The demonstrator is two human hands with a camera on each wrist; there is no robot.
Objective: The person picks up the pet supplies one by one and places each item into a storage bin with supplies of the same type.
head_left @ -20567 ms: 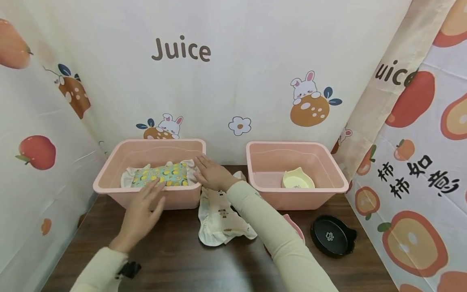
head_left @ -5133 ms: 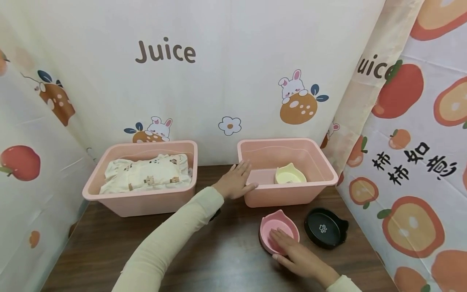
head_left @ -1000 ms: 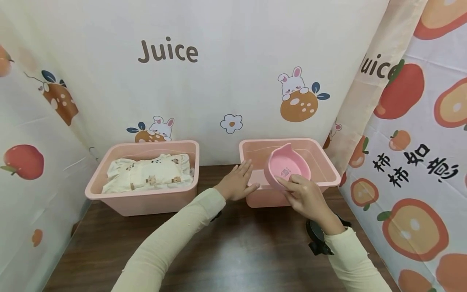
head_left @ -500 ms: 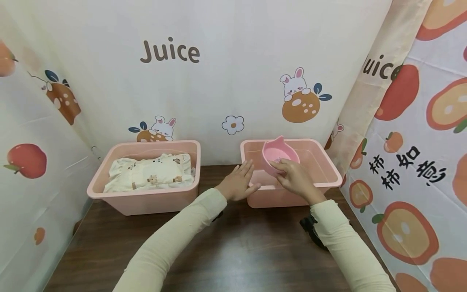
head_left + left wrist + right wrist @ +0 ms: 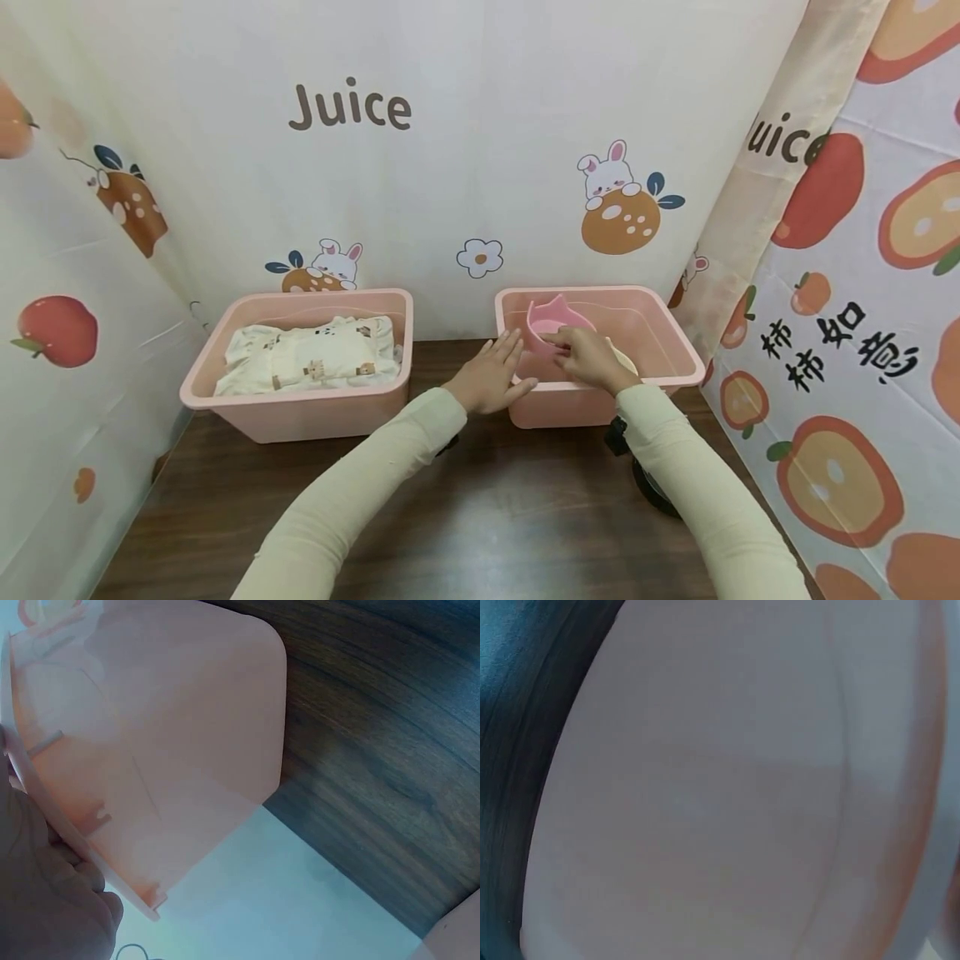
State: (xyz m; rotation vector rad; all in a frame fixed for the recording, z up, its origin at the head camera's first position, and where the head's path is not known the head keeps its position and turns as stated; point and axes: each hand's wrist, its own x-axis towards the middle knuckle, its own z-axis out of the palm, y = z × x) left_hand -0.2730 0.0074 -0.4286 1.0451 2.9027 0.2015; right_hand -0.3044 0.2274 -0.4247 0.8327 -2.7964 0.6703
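Note:
In the head view my right hand (image 5: 588, 358) reaches over the front rim of the right pink bin (image 5: 555, 408). It pinches the near side of a pink cat-eared pet bowl (image 5: 561, 312), held low inside the bin at its left. A pale yellow bowl (image 5: 622, 360) in the same bin is partly hidden behind that hand. My left hand (image 5: 486, 375) rests with straight fingers on the bin's left rim. Its knuckles (image 5: 60, 870) lie along the rim in the left wrist view. Only the bin's outer wall (image 5: 705, 787) fills the right wrist view.
A second pink bin (image 5: 315, 421) stands at the left, holding a frilled cream cushion (image 5: 318, 354) with small bear prints. On the dark wood table (image 5: 480, 533), a black bowl (image 5: 651, 492) is mostly covered by my right forearm. Printed curtains (image 5: 465, 167) surround the back and sides.
Earlier, the printed cushion went from the table into the left bin. My right hand has since lifted the pink bowl off the table, carried it over the right bin and lowered it inside.

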